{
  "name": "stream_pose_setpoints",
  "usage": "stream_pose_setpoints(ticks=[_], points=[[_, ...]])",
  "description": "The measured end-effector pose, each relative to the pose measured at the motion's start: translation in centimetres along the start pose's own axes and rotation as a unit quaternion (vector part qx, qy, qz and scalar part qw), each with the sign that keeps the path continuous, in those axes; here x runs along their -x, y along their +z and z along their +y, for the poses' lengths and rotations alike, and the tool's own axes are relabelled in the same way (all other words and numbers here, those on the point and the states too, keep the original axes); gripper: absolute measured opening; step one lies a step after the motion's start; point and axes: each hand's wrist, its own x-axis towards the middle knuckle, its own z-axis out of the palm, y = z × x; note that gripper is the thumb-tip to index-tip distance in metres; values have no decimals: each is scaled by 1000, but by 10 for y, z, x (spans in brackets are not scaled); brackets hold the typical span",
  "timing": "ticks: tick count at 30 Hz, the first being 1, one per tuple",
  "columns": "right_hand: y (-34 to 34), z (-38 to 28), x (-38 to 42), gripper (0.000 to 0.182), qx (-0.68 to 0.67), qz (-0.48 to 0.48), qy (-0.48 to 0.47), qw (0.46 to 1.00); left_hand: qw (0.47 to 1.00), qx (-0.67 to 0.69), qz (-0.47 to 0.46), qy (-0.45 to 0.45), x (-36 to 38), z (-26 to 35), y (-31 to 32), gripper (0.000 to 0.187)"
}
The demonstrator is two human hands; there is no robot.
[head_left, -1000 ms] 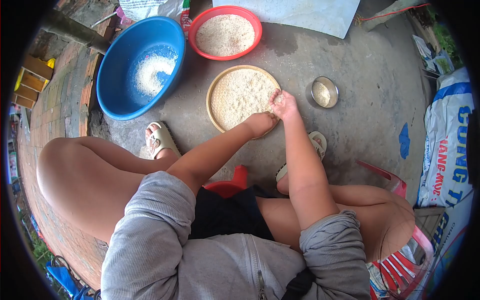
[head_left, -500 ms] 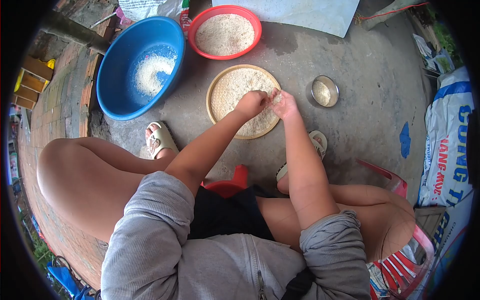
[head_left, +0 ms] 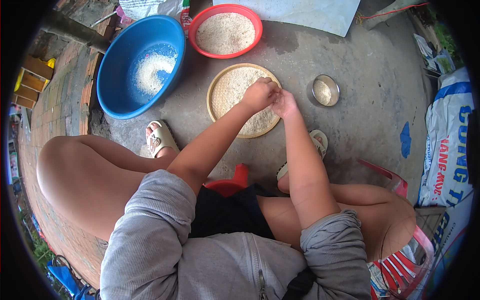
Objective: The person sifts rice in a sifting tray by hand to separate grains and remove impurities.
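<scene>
A round woven tray (head_left: 216, 111) holding pale rice grains (head_left: 235, 82) lies on the concrete floor in front of me. Over its right part my two hands meet. My left hand (head_left: 260, 95) is closed, its fingertips pressed together above my other palm; what they pinch, if anything, is too small to make out. My right hand (head_left: 284, 104) is turned palm up with its fingers curled, partly covered by my left hand, and a few grains seem to lie in it. To the right stands a small metal bowl (head_left: 335, 92) with some grains inside.
A large blue basin (head_left: 112, 75) with white rice tilts at the left. Beyond the tray is a red basin (head_left: 256, 42) full of grains. Printed sacks (head_left: 445, 145) lie at the right, near a red plastic chair (head_left: 395, 182). My sandaled feet flank the tray.
My left hand has moved slightly up and right and turned, now covering more of my right hand's fingers. The grains in my right palm are less visible.
</scene>
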Motion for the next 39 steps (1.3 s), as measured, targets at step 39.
stream_pose_setpoints(ticks=[39], points=[[-5,-4,2,28,-56,87,-28,994,985,54,-131,-103,20,-28,6,11]])
